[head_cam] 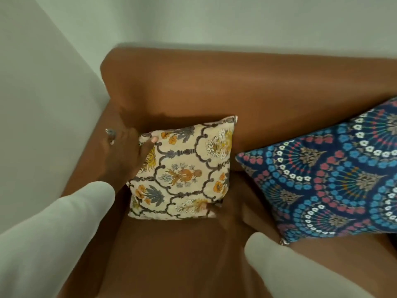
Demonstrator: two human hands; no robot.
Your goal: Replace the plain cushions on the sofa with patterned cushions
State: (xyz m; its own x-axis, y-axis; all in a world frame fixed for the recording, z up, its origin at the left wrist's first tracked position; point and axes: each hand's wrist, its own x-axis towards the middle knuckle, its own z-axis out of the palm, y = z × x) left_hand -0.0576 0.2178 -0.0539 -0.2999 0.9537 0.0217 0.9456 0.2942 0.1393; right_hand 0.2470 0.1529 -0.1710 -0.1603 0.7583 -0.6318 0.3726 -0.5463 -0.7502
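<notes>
At the far left of the frame a pale wall (43, 104) meets the arm of the brown sofa (236, 82). Just right of it the left hand (124, 153), in a white sleeve (53, 233), is closed on the upper left corner of the cream cushion (184, 171), thumb on the front face and the other fingers hidden behind. The cushion stands tilted in the sofa's left corner, leaning back against the backrest, lower edge on the seat. At its lower right corner the right hand (225, 216) seems to pinch or press the fabric, but it blurs into the seat, so I cannot tell how far it is closed. Both hands lie diagonally across the cushion, and the left has the clearer hold, so I judge any final squaring will pivot on that corner. Further right, apart from the first by a strip of sofa, the blue cushion (333, 181) lies reclined. No plain cushions show.
</notes>
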